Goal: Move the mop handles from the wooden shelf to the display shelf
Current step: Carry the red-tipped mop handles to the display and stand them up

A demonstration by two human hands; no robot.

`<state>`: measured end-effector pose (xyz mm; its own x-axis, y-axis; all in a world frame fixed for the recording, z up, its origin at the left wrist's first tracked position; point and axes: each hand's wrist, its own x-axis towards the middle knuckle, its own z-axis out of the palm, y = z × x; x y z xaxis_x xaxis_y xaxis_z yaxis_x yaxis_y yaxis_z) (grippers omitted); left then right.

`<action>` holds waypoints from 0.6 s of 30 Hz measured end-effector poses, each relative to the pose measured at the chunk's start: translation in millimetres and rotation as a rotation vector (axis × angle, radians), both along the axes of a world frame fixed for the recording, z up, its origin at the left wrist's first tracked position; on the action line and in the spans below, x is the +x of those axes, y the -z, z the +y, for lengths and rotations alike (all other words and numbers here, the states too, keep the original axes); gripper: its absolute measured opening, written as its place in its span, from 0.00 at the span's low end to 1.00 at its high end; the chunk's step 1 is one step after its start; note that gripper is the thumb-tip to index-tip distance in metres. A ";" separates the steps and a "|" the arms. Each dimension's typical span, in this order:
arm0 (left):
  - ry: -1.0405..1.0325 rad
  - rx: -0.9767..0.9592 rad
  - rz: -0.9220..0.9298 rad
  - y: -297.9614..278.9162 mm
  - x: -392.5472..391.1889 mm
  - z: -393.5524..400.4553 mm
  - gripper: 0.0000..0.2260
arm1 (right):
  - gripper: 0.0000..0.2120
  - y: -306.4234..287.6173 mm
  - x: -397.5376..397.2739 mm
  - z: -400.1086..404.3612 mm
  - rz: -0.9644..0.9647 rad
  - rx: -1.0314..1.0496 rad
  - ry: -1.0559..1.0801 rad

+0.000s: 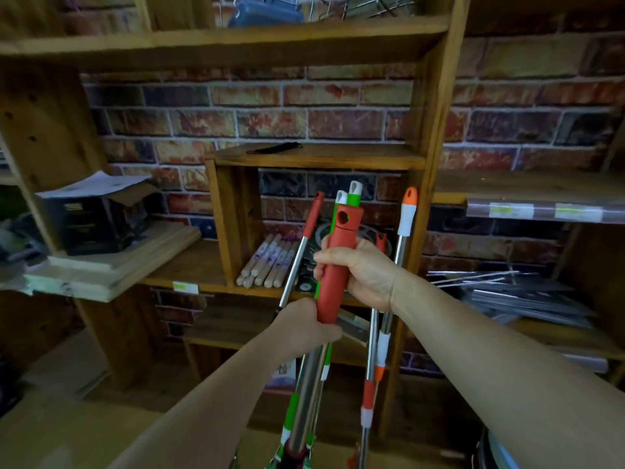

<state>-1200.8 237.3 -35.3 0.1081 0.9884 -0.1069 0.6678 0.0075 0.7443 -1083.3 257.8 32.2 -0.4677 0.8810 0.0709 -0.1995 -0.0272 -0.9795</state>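
At the red handle cap (340, 265), the right hand (363, 274) is wrapped tight in a full grip, while the left hand (306, 324) closes just below it around a bundle of mop handles (309, 384). That bundle stands before the wooden shelf (314, 157), an orange-tipped handle (406, 211) leaning to the cap's right against the shelf. This looks like the gathering step; next, lift the bundle clear and carry it to the display shelf, not identifiable here.

1. The place looks like a small hardware or household-goods shop: stock sits on open wooden shelving (304, 38) against brick-pattern wallpaper (270, 110).
2. Yellow price labels (185, 286) are stuck on shelf edges, and a clear label strip (541, 211) runs along a shelf on the right.
3. Goods lie in multiples: a row of wooden handles (267, 265) in a wooden crate (304, 157), several mop handles (404, 225) standing together, and stacked packaged items (517, 296).
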 end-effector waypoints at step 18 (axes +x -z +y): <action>0.397 -0.203 -0.291 -4.6 -12.8 -36.3 0.08 | 0.10 -4.9 -13.3 -66.3 0.034 0.023 0.238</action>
<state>-1213.6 201.0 -30.7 0.5235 0.8279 -0.2013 0.4149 -0.0413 0.9089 -1096.5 191.5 37.1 -0.2438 0.9642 0.1046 -0.2303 0.0472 -0.9720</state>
